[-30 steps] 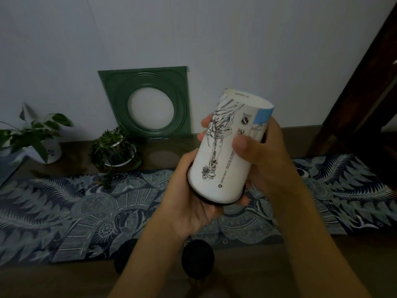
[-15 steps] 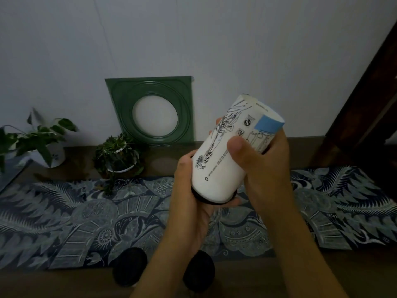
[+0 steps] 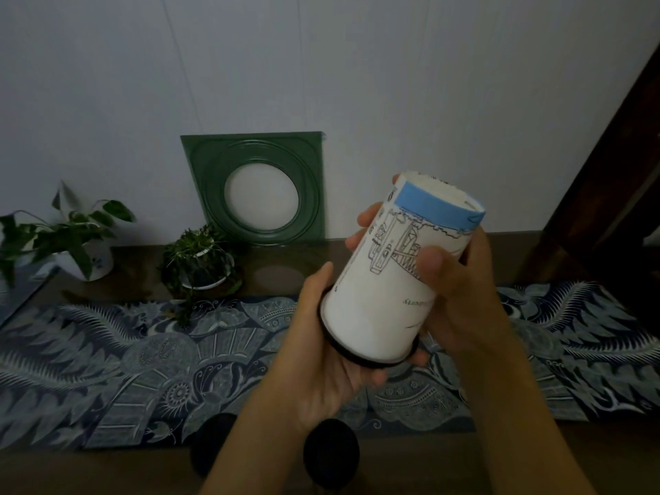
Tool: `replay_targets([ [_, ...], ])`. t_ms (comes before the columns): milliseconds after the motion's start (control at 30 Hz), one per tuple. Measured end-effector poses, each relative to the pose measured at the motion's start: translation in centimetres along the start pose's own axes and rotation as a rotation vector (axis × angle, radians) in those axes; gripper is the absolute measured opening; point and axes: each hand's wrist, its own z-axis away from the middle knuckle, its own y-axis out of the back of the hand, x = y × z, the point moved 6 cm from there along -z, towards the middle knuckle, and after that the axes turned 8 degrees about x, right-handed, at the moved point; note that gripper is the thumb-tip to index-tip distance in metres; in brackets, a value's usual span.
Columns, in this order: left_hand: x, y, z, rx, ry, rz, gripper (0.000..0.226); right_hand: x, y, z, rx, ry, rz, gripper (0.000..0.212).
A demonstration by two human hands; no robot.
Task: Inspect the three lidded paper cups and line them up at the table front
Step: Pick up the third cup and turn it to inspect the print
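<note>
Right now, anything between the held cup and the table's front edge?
Yes. Two black-lidded cups already stand at the front edge, directly below the left hand and right hand holding the paper cup. Bare front edge shows further left.

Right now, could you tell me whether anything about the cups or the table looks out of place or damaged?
The paper cup is upside down and tilted, lid end in the left hand, the right hand gripping its side. No dents or spills show. Two dark lids sit at the table's front edge.
</note>
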Motion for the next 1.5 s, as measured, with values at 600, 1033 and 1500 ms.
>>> replay_targets([
  [600, 0.9, -0.1, 0.0, 0.117, -0.213, -0.12, 0.068, -0.5, 0.8, -0.1, 0.111, 0.105, 0.022, 0.082],
  [1033, 1.3, 0.3, -0.5, 0.223, -0.418, -0.136, 0.064, 0.4, 1.7, 0.5, 0.361, 0.132, 0.053, 0.085],
  [1500, 1.0, 1.2, -1.2, 0.253, -0.441, -0.004, 0.057, 1.0, 1.8, 2.7, 0.253, 0.228, 0.4, 0.09],
])
